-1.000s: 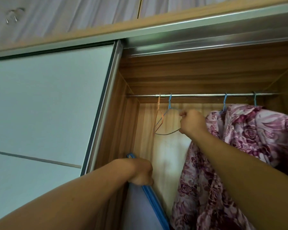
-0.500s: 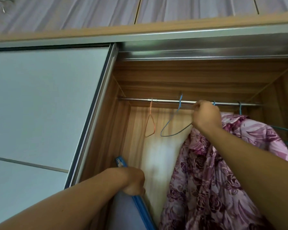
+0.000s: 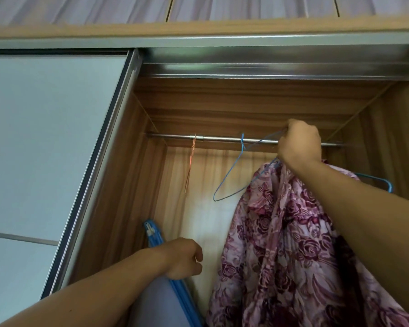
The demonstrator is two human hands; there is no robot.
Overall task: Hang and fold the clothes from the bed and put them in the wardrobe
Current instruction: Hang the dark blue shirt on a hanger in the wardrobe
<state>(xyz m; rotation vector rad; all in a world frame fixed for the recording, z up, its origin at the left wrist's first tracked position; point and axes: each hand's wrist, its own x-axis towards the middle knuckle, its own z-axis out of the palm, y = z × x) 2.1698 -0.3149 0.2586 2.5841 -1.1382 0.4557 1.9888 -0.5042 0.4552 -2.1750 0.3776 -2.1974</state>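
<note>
The right hand (image 3: 299, 142) is up at rail height on the right of the open wardrobe (image 3: 246, 102), its fingers clamped tight on one end of a thin blue wire hanger (image 3: 232, 175); the wire runs down and left from the fist, tilted steeply, with its hook over the metal rail (image 3: 217, 138) just left of the hand and its low loop dangling free in front of the back panel. Directly below that wrist hangs the floral garment (image 3: 281, 232), the task's clothing in view, already inside the wardrobe on the right side, and the hanger's lower wire passes against its upper folds. Nearer and lower, the left hand (image 3: 183, 258) is curled round the blue rim of a grey panel (image 3: 156, 303) that stands at the wardrobe's left wall. An orange hanger (image 3: 191, 161) hangs alone further left on the rail, well apart, another blue hanger (image 3: 376, 179) juts out at the far right, and the sliding door (image 3: 45, 138) fills the left. My judgement is that an empty hanger is being fetched for the next piece; pulled sideways from one end, the hook may catch on the rail and bend the soft wire, or the lower wire could snag the floral cloth and drag it off its own hanger
</note>
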